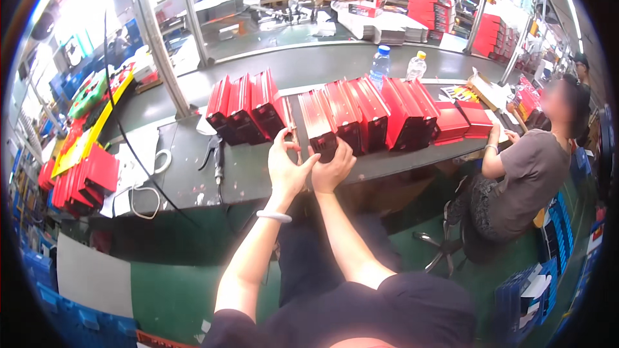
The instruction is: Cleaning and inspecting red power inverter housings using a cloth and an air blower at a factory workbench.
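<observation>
Dark shirt [400, 309], lower centre of frame; right hand [334, 166] curled around the black end of a red housing [318, 117], mid-frame. Left hand [287, 166] half open beside it; any hold unclear.

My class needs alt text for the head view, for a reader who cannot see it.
The wearer's left hand and right hand meet at the near end of a red casing, among others lined up on a dark workbench. A co-worker sits at right.
</observation>
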Demonstrator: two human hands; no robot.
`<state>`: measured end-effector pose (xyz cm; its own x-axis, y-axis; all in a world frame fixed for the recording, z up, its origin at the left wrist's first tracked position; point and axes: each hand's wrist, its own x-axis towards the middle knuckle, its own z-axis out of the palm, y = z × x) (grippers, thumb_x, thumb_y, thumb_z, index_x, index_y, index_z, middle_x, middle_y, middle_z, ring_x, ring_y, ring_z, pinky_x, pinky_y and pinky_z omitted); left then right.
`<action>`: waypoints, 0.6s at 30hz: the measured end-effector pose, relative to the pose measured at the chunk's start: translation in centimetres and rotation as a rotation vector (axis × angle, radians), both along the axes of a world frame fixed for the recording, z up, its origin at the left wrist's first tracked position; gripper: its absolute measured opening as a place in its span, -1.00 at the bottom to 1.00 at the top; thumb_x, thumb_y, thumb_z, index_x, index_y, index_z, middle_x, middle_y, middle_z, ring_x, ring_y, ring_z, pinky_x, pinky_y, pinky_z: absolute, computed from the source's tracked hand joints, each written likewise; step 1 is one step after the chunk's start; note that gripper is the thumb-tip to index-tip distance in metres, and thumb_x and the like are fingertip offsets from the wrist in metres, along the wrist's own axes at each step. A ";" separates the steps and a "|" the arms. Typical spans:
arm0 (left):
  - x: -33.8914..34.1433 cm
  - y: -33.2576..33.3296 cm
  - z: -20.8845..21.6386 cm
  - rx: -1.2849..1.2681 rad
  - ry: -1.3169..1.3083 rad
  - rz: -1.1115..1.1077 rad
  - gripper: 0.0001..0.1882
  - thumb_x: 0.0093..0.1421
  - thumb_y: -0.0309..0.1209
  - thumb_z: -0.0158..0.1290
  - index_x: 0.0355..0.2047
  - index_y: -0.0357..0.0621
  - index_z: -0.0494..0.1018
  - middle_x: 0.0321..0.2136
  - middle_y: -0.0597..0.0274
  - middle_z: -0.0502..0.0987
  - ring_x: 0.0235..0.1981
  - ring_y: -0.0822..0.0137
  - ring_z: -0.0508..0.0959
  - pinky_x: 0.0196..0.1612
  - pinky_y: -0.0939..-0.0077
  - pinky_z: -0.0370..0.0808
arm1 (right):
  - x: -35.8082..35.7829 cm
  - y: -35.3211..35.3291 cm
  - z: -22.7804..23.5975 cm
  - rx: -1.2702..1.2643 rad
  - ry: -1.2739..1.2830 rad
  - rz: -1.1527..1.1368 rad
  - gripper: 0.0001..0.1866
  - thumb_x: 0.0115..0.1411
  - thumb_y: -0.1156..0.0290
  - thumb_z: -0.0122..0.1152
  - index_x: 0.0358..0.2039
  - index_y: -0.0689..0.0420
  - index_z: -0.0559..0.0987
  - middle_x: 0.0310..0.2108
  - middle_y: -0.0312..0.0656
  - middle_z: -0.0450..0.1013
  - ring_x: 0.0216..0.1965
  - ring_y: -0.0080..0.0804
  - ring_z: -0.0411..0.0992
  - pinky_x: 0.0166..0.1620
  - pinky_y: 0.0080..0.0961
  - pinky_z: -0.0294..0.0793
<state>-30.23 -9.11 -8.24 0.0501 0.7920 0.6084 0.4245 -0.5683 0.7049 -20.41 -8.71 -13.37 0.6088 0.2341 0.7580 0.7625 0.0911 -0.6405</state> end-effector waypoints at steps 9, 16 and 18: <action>1.5 2.6 -1.3 -0.071 0.020 0.001 -0.19 -0.18 -0.32 0.35 0.08 -0.18 0.22 -0.47 0.24 0.54 -0.21 0.19 0.50 -0.07 0.34 0.37 | 1.1 -0.6 -0.3 -0.049 0.085 0.150 -0.33 -0.20 0.36 0.45 -0.09 0.23 0.31 -0.16 0.01 0.26 -0.07 0.02 0.24 -0.02 -0.16 0.25; -1.6 0.6 -3.0 -0.246 -0.044 -0.073 -0.31 -0.04 -0.21 0.27 0.06 -0.18 0.26 -0.40 0.28 0.52 -0.15 0.19 0.45 0.00 0.28 0.33 | 2.1 -3.9 4.5 -0.026 0.192 0.790 -0.92 0.24 0.53 0.04 -0.40 0.23 0.44 -0.54 -0.35 0.34 -0.52 -0.71 0.27 -0.46 -0.74 0.27; -2.7 -0.5 -3.7 -0.301 -0.112 -0.143 -0.45 0.05 -0.24 0.21 0.02 -0.14 0.31 -0.38 0.27 0.53 -0.14 0.18 0.46 0.00 0.31 0.34 | 1.5 -2.0 10.0 -0.008 0.009 0.890 -0.87 0.27 0.51 0.01 -0.41 0.25 0.46 -0.62 -0.36 0.33 -0.59 -0.71 0.26 -0.52 -0.72 0.25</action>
